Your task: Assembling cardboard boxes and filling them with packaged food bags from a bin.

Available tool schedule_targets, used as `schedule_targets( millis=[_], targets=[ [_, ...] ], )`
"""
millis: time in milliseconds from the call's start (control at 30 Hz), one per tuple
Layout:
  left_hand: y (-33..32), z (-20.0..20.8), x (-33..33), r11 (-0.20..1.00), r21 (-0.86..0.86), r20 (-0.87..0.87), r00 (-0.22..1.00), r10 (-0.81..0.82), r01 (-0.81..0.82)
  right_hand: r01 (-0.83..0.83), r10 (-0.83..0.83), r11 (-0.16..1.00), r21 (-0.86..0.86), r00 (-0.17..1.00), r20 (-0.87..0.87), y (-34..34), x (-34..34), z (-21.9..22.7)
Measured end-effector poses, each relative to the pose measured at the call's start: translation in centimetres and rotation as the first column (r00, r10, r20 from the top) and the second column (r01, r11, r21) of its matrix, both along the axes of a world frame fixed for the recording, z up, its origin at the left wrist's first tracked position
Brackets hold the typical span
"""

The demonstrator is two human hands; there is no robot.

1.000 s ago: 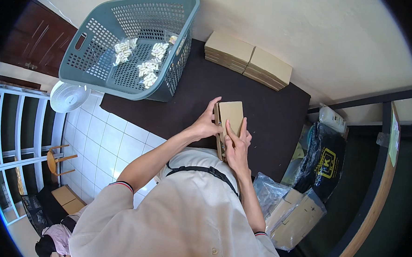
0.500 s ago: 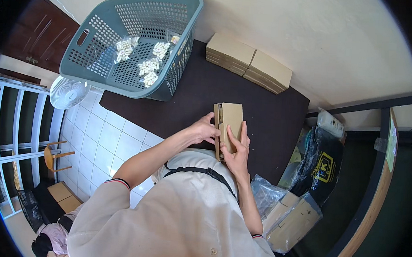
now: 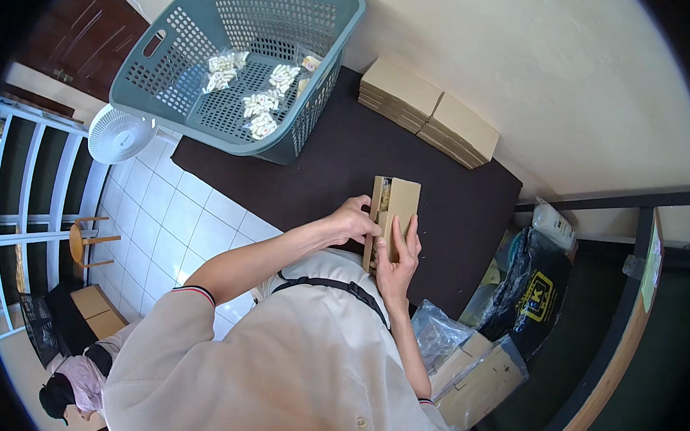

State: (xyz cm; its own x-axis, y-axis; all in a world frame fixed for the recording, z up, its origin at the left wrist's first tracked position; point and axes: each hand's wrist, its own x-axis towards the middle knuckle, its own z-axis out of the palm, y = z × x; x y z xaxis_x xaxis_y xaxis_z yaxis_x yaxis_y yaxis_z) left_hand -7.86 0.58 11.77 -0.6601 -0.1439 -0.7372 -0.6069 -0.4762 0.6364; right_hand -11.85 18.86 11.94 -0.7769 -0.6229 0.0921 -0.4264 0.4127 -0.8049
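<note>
Box (image 3: pixel 396 210): cardboard, above the dark table (image 3: pixel 439 197), held in your 2 hands. Left hand (image 3: pixel 352 220) pinches its left edge; right hand (image 3: pixel 396 257) lies flat against it, fingers together. Contents, possibly small packets, unclear.

You're in a home packing corner: beyond your fingers (image 3: pixel 364 216) a dark surface (image 3: pixel 454 213) carries stacked flat cartons (image 3: pixel 428 111) and a laundry basket (image 3: pixel 236 61); white floor tiles (image 3: pixel 173 214) and a fan (image 3: pixel 119 135) lie left.

Both forearms raised ahead, left hand (image 3: pixel 354 222) with curled fingers, right hand (image 3: pixel 396 259) with fingers extended upward.
</note>
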Motion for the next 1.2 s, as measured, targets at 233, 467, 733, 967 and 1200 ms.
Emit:
schedule_targets(
  millis=[233, 467, 733, 967, 1200],
  targets=[
    [1.3, -1.8, 1.2, 0.983, -0.184, -0.190, 0.982, -0.005, -0.030, -0.001, 0.001, 1.000, -0.006, 0.999, 0.038, 0.4, 0.0, -0.4],
    [4.0, -2.6, 2.3, 0.908, -0.405, -0.276, 0.961, -0.007, -0.109, 0.011, -0.008, 0.999, -0.036, 0.996, 0.085, 0.6, 0.1, -0.7],
    [3.5, -1.6, 3.0, 0.955, -0.265, -0.308, 0.950, 0.046, -0.132, 0.082, -0.075, 0.996, -0.047, 0.989, 0.126, 0.3, 0.3, -1.1],
    [3.7, -2.3, 3.4, 0.948, -0.287, -0.332, 0.943, 0.036, -0.138, 0.187, -0.174, 0.981, -0.058, 0.968, 0.182, -0.3, 0.4, -1.2],
    [3.9, -2.6, 3.5, 0.961, -0.232, -0.353, 0.934, 0.059, -0.148, 0.182, -0.176, 0.981, -0.069, 0.981, 0.082, -0.3, 0.7, -1.6]
  ],
)
